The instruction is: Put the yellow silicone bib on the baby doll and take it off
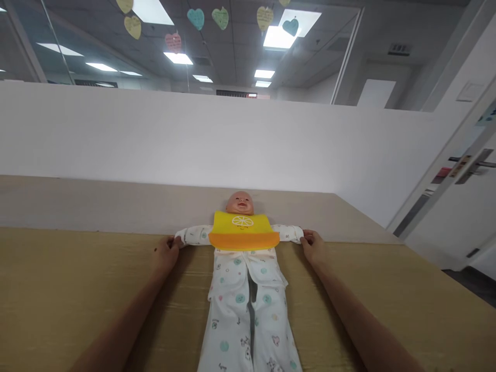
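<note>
A baby doll (240, 202) lies face up on a wooden table (77, 289), dressed in a white patterned sleepsuit (244, 299) with a yellow and orange bib (243, 231) on its chest. Its arms stretch out sideways. My left hand (166, 253) pinches the end of the doll's sleeve on the left side. My right hand (313, 245) grips the end of the other sleeve on the right. Both hands have fingers closed on the cuffs.
A white partition wall (194, 139) rises behind the table. A door with a metal handle (470, 168) stands at the right. Paper hearts (196, 18) hang from the ceiling. The table's right edge runs near the door.
</note>
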The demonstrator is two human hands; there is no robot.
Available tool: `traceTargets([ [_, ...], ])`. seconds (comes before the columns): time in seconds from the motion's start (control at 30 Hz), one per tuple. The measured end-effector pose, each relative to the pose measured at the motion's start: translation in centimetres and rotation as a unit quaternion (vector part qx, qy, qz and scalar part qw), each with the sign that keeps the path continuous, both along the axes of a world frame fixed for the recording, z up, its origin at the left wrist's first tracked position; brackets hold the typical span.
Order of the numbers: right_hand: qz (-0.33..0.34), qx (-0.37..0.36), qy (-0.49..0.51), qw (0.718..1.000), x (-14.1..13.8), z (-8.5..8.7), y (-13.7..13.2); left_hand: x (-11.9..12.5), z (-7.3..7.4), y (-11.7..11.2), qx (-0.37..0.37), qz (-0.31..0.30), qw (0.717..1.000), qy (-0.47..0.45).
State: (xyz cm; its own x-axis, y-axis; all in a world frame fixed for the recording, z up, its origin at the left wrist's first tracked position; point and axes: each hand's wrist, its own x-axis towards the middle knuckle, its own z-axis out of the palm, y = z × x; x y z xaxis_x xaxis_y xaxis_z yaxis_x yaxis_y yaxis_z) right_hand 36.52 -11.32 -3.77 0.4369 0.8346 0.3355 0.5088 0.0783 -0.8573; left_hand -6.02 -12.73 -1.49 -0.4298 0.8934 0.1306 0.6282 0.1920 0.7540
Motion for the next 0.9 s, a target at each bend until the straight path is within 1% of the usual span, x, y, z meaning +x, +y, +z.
traceTargets([
  [0.13, -0.035, 0.018, -0.015, 0.999, 0.3, -0.1, 0.2, -0.9, -1.1, 0.8, 0.025, -0.002, 0.999, -0.020],
  [0.23, -0.045, 0.021, -0.010, 0.999, 0.2, 0.0, 0.0, -1.2, -1.9, 1.3, 0.036, 0.008, 0.998, -0.045],
  [0.33, -0.067, 0.004, -0.017, 0.998, -0.3, 0.2, -0.6, -0.7, -1.7, 0.8, 0.052, 0.027, 0.997, -0.054],
  [0.4, -0.073, 0.009, -0.021, 0.997, -1.1, 0.3, -1.5, 0.2, -1.2, -0.5, 0.060, 0.036, 0.996, -0.053],
  [0.43, -0.062, 0.012, -0.029, 0.998, -1.6, 0.3, -2.2, 0.9, -0.8, -1.6, 0.060, 0.029, 0.997, -0.049],
  [0.47, -0.043, 0.012, -0.040, 0.998, -2.2, 0.3, -3.0, 1.6, -0.6, -2.8, 0.062, 0.000, 0.997, -0.041],
  [0.5, -0.013, 0.007, -0.054, 0.998, -2.9, 0.2, -3.9, 2.3, -0.4, -4.1, 0.052, -0.045, 0.997, -0.027],
  [0.57, 0.053, -0.012, -0.082, 0.995, -4.5, 0.0, -6.2, 3.7, -0.3, -6.9, 0.036, -0.158, 0.987, 0.007],
  [0.63, 0.131, -0.012, -0.108, 0.985, -6.0, -0.1, -8.7, 4.7, -0.7, -9.3, 0.019, -0.227, 0.973, 0.034],
  [0.7, 0.210, 0.011, -0.137, 0.968, -7.3, -0.1, -11.0, 5.4, -1.0, -10.8, 0.015, -0.259, 0.964, 0.053],
  [0.77, 0.254, 0.018, -0.166, 0.953, -8.3, 0.0, -12.6, 5.8, -1.1, -11.4, 0.002, -0.264, 0.962, 0.071],
  [0.8, 0.259, 0.013, -0.176, 0.950, -8.6, 0.1, -13.0, 6.1, -1.0, -11.5, -0.009, -0.260, 0.962, 0.080],
  [0.9, 0.234, -0.001, -0.176, 0.956, -9.3, 0.5, -13.2, 6.7, -0.2, -11.4, -0.036, -0.258, 0.959, 0.111],
])
